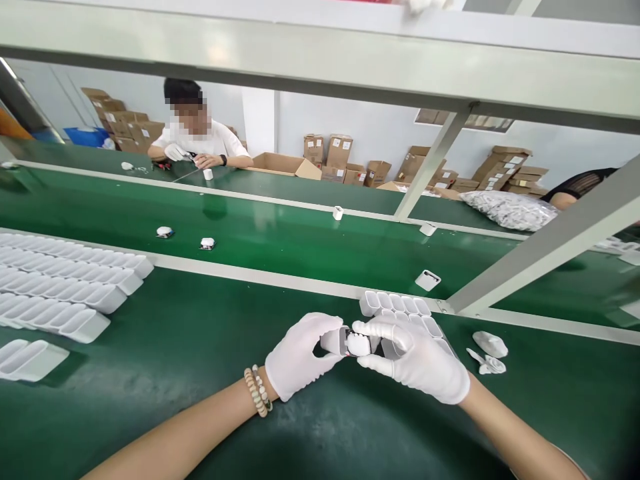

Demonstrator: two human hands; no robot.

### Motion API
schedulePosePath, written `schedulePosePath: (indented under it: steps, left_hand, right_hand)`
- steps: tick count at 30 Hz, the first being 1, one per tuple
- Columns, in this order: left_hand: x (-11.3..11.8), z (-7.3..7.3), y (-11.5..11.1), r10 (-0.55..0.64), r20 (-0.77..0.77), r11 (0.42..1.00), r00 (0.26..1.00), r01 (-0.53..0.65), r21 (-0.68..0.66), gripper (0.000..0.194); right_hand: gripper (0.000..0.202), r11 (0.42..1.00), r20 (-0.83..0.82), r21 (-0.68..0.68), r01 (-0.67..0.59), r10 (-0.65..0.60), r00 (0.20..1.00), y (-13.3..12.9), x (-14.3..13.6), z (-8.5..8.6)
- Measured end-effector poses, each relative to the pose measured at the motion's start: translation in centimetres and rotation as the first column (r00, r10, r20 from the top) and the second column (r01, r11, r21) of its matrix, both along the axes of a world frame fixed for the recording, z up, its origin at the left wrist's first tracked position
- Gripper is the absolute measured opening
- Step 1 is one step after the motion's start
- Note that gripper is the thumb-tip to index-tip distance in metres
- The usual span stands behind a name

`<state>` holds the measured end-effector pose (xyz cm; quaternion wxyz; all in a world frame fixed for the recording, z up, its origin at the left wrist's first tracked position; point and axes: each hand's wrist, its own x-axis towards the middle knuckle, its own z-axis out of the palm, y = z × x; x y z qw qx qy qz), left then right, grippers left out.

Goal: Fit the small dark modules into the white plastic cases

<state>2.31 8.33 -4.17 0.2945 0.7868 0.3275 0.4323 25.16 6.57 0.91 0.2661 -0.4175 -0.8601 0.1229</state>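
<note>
Both hands wear white gloves and meet over the green table. My left hand (307,353) is closed round a pale housing. Between the two hands shows a small white part with dark edges (358,344), at the end of that housing. My right hand (413,353) has its thumb and fingers closed round the other side of the small part; a grey piece shows under its fingers. Just behind my right hand stand several white open cups (395,303) in rows, partly hidden by it.
Rows of white cups (90,325) fill the left of the table (200,320). Crumpled white pieces (490,344) lie at the right. Small parts (207,243) rest on the green belt (280,240). A slanted metal post (545,247) rises at the right. A person (200,137) works across the belt.
</note>
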Motion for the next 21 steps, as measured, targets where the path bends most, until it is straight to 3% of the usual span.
schedulePosePath:
  steps: [6,14,21]
  left_hand:
    - [0.0,0.3,0.0,0.027,0.008,0.999,1.0,-0.027,-0.03,0.038]
    - [0.0,0.1,0.0,0.043,0.018,0.999,0.999,-0.043,-0.005,0.04]
    - [0.1,-0.2,0.2,0.021,0.033,0.999,0.999,-0.022,0.025,0.039]
  right_hand:
    - [0.029,0.997,-0.044,0.015,0.072,-0.071,0.997,-0.2,-1.0,0.2]
    - [0.028,0.998,-0.129,0.056,0.019,-0.012,0.992,-0.3,-1.4,-0.1]
    - [0.029,0.997,-0.096,0.076,-0.015,0.023,0.995,-0.4,-1.4,0.1]
